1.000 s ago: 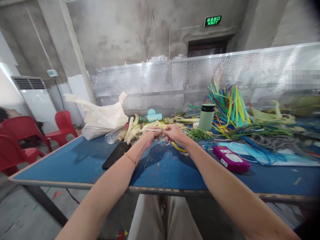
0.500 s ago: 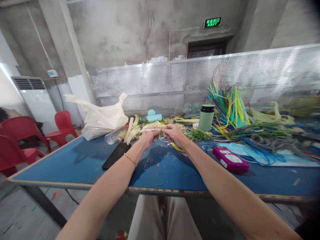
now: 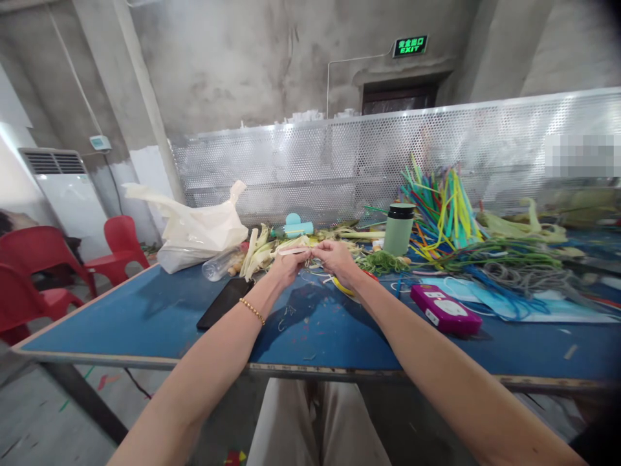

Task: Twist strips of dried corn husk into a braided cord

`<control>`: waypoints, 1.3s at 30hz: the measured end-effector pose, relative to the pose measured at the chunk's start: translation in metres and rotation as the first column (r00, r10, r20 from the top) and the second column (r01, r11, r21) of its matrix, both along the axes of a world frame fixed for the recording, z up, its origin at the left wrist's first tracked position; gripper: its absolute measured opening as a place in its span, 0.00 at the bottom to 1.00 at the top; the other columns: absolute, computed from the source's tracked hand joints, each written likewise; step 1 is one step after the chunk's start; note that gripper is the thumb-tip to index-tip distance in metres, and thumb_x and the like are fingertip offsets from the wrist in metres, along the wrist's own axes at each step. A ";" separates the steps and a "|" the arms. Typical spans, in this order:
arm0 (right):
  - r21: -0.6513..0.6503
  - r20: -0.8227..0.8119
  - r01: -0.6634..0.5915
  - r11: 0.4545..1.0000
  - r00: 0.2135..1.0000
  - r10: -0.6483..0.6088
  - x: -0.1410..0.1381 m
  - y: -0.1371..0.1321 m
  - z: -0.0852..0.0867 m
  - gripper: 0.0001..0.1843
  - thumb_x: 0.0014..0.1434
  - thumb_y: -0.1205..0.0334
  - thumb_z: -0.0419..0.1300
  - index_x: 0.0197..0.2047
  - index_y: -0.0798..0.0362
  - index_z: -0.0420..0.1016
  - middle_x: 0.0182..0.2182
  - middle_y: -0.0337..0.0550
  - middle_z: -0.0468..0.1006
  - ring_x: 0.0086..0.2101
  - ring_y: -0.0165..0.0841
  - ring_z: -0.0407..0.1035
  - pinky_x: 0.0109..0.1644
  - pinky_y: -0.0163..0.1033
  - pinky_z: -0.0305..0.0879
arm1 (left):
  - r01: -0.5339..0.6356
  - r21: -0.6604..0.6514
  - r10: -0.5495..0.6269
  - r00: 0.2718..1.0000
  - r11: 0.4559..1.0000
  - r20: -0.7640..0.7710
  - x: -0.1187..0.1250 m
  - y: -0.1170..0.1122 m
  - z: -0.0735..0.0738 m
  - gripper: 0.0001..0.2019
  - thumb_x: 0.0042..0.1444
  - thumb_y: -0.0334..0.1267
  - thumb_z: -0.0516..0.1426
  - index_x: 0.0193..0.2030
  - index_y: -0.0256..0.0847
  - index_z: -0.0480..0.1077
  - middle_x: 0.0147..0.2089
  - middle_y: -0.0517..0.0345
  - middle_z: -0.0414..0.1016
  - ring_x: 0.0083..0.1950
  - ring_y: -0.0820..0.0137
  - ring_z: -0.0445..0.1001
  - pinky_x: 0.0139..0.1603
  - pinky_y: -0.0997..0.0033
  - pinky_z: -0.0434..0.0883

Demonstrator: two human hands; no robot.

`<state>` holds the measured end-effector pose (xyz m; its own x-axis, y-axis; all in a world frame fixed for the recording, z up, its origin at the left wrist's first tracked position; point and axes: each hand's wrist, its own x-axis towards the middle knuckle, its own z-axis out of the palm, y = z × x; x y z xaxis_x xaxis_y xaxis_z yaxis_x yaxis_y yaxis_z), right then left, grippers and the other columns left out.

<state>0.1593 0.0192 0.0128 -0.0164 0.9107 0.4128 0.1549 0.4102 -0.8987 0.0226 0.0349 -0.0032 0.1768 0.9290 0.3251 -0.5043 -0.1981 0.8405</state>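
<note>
Over the middle of the blue table, my left hand [image 3: 291, 262] and my right hand [image 3: 334, 256] meet, fingertips touching or nearly so. Across the back of the left fingers lies a pale flat strip [image 3: 295, 251], which that hand grips. The right thumb and fingers are pinched at the strip's right end; what exactly sits between them is too small to make out. Just behind the hands spreads a heap of pale husk-like strips [image 3: 261, 255]. Beneath the right wrist is a yellow curved band [image 3: 342, 287].
Left lie a white plastic bag [image 3: 201, 230], a clear bottle [image 3: 219, 264] and a black tablet-like slab [image 3: 224, 304]. Right stand a green tumbler [image 3: 398, 233], a purple box [image 3: 445, 310], colourful strips [image 3: 449, 207] and tangled cords [image 3: 519, 277]. A perforated metal panel [image 3: 291, 162] rises behind.
Both hands stay together in almost the same place, with the fingers shifting only slightly. The whole view has moved a little.
</note>
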 end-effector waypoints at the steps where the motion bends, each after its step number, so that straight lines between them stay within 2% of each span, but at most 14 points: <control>1: 0.001 -0.007 -0.003 1.000 1.000 0.003 0.000 0.000 0.000 0.14 0.43 0.54 0.64 0.24 0.54 0.66 0.14 0.29 0.61 0.14 0.20 0.48 0.17 0.30 0.43 | 0.001 0.009 -0.001 1.000 1.000 0.004 0.000 0.000 0.000 0.14 0.30 0.31 0.71 0.24 0.34 0.74 0.26 0.57 0.74 0.31 0.72 0.70 0.34 0.72 0.66; 5: -0.045 -0.057 -0.034 0.998 0.998 0.031 -0.002 -0.002 0.001 0.14 0.44 0.54 0.65 0.25 0.53 0.65 0.13 0.28 0.59 0.13 0.21 0.48 0.17 0.30 0.44 | 0.010 0.031 -0.011 0.999 0.999 0.036 0.001 0.000 0.000 0.13 0.29 0.31 0.71 0.23 0.34 0.73 0.26 0.57 0.74 0.30 0.73 0.69 0.34 0.72 0.65; 8: -0.086 -0.059 -0.047 0.995 0.997 0.042 -0.004 -0.003 0.003 0.11 0.45 0.58 0.63 0.25 0.52 0.64 0.11 0.27 0.57 0.13 0.22 0.48 0.17 0.31 0.44 | -0.002 -0.013 0.002 0.999 1.000 0.045 0.002 0.002 -0.001 0.13 0.30 0.30 0.70 0.24 0.34 0.73 0.26 0.58 0.73 0.30 0.73 0.69 0.34 0.72 0.64; 15: -0.023 -0.035 0.010 1.000 0.999 -0.011 -0.005 -0.002 0.003 0.11 0.43 0.56 0.62 0.23 0.53 0.65 0.13 0.28 0.59 0.14 0.22 0.48 0.18 0.31 0.44 | -0.003 -0.066 0.004 1.000 0.998 0.009 0.003 -0.001 0.004 0.09 0.36 0.27 0.67 0.23 0.34 0.71 0.25 0.58 0.71 0.30 0.73 0.68 0.33 0.72 0.63; 22: -0.007 -0.056 0.021 1.000 0.998 -0.021 -0.008 -0.002 0.002 0.10 0.41 0.57 0.62 0.22 0.53 0.65 0.12 0.28 0.59 0.15 0.22 0.48 0.19 0.31 0.44 | 0.004 -0.039 -0.005 1.000 0.999 -0.019 0.003 -0.004 0.007 0.08 0.37 0.26 0.67 0.22 0.33 0.71 0.24 0.58 0.70 0.28 0.75 0.65 0.32 0.72 0.62; 28: -0.076 -0.114 -0.045 0.996 0.993 0.036 -0.008 -0.005 0.003 0.12 0.44 0.57 0.64 0.24 0.52 0.63 0.11 0.26 0.56 0.13 0.21 0.46 0.17 0.30 0.42 | -0.033 -0.066 0.033 0.999 0.997 -0.003 0.002 -0.001 0.005 0.07 0.38 0.27 0.66 0.26 0.34 0.74 0.27 0.55 0.74 0.32 0.72 0.69 0.37 0.70 0.66; 36: -0.144 -0.089 -0.079 0.986 0.994 0.066 -0.002 -0.006 0.008 0.08 0.50 0.63 0.62 0.25 0.54 0.66 0.15 0.31 0.65 0.13 0.21 0.53 0.13 0.28 0.46 | 0.056 -0.062 -0.056 0.998 0.997 0.005 -0.004 0.003 0.006 0.08 0.39 0.21 0.63 0.29 0.31 0.75 0.32 0.52 0.78 0.35 0.70 0.73 0.43 0.70 0.67; 39: -0.148 -0.089 -0.080 0.986 0.994 0.067 0.000 -0.005 0.009 0.09 0.51 0.65 0.62 0.24 0.55 0.66 0.15 0.31 0.65 0.12 0.21 0.54 0.13 0.28 0.47 | 0.050 -0.067 -0.050 0.999 0.996 -0.002 -0.004 0.002 0.007 0.08 0.39 0.21 0.63 0.29 0.31 0.75 0.31 0.52 0.77 0.34 0.72 0.73 0.40 0.71 0.67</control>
